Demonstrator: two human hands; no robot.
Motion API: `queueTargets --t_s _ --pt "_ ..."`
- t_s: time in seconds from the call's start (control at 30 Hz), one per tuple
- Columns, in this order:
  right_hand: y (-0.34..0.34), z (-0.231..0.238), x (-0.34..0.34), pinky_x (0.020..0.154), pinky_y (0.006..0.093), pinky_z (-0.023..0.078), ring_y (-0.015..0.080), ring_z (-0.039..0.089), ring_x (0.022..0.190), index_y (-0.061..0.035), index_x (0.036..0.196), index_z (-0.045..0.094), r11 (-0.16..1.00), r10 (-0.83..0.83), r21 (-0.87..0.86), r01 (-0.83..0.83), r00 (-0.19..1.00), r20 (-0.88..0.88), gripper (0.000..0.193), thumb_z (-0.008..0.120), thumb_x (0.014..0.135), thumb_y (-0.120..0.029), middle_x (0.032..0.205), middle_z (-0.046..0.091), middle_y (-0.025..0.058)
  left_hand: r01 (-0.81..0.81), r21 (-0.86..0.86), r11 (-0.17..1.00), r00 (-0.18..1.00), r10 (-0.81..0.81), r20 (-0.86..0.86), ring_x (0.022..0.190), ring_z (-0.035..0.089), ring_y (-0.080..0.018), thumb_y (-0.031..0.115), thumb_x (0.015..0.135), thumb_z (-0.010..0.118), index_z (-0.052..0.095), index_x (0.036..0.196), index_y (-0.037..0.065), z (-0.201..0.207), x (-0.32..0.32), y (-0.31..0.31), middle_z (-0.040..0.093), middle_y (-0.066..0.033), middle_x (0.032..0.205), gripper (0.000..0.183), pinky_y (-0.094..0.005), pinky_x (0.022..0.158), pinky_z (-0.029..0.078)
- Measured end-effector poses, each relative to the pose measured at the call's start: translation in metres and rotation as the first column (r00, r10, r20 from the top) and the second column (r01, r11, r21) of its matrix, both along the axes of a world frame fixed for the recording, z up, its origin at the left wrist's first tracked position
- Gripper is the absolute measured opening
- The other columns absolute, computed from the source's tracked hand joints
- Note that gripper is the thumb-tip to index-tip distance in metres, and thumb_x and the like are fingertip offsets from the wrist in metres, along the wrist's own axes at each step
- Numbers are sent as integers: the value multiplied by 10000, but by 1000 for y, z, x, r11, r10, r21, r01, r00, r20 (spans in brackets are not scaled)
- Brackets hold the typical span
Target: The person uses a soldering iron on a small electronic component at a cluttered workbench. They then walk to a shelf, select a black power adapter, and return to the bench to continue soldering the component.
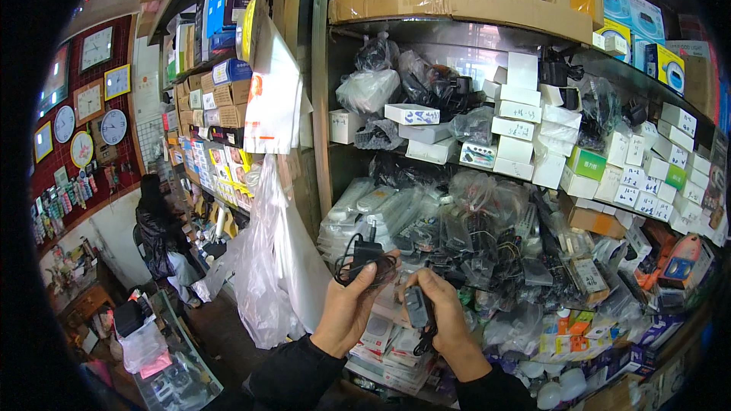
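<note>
Head view looks into a crowded shop shelf. The left hand [352, 306] is raised before the shelf, its fingers [378, 272] closed around a small black plastic power adapter with a coiled black cord [365, 257]; the cord loops out over the thumb side and down behind the palm. The right hand [445, 312] sits just beside it, slightly lower, fingers curled around a dark grey oblong plastic plug-shaped part [416, 307] held upright, with a thin black cable [423, 341] hanging from its lower end. The two hands are near each other but apart.

Behind them, a middle shelf holds clear plastic bags of black cables and chargers [472, 221]. Above it, stacked small white cardboard boxes [518, 118] share the upper metal shelf [457, 30] with more bagged items. A bunch of translucent white plastic carrier bags [270, 259] hangs at the shelf's left. Far left, round and square wall clocks [91, 99] hang on a red wall, and a person in dark clothing [156, 232] stands below them.
</note>
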State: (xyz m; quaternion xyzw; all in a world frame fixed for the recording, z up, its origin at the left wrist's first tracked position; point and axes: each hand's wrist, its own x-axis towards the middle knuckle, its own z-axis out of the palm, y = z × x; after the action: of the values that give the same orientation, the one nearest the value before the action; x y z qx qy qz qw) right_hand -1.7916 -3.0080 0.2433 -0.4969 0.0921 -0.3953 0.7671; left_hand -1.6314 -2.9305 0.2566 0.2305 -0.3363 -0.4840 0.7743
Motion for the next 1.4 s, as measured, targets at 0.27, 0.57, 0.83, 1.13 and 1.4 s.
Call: queueTargets --t_s 0.27,0.57,0.83,1.13,1.4 --pt "7 -4 11 774 240 515 92 652 897 5 1317 650 944 -149 -322 63 958 -247 469 770 1027 -343 1008 719 48 139 86 987 985 -146 87 1366 610 -292 122 1024 696 524 1476 -90 -6 -1 2 613 -204 1502 528 -434 1201 469" --pt "10 0 20 598 272 517 96 636 696 32 1183 698 935 -333 -207 288 914 -233 446 727 1047 -392 878 692 25 291 12 957 955 -291 57 1360 573 -261 297 1006 766 375 1595 -29 -19 5 9 509 -153 1562 778 -418 1154 472" --pt "25 37 28 561 264 461 58 563 631 76 1181 666 543 -761 -619 567 644 -77 395 779 1002 -257 786 712 40 284 40 958 911 -283 301 1375 539 -237 218 1038 759 447 1585 34 -38 -20 17 568 -106 1476 656 -401 1094 480" --pt "16 75 47 595 412 584 311 771 687 20 1250 720 -70 -955 -901 427 232 184 484 872 885 -260 825 765 201 289 31 957 928 -288 237 863 659 -133 298 1082 702 646 1271 23 -43 10 -1 679 -47 962 338 -327 750 535" --pt "-105 260 25 586 469 537 385 706 643 -25 1107 708 -616 -783 -788 -27 -97 615 356 861 858 -229 730 710 187 470 109 876 831 -480 280 856 672 -146 338 1068 719 584 1392 29 -44 55 5 688 -57 1003 468 -356 745 564"
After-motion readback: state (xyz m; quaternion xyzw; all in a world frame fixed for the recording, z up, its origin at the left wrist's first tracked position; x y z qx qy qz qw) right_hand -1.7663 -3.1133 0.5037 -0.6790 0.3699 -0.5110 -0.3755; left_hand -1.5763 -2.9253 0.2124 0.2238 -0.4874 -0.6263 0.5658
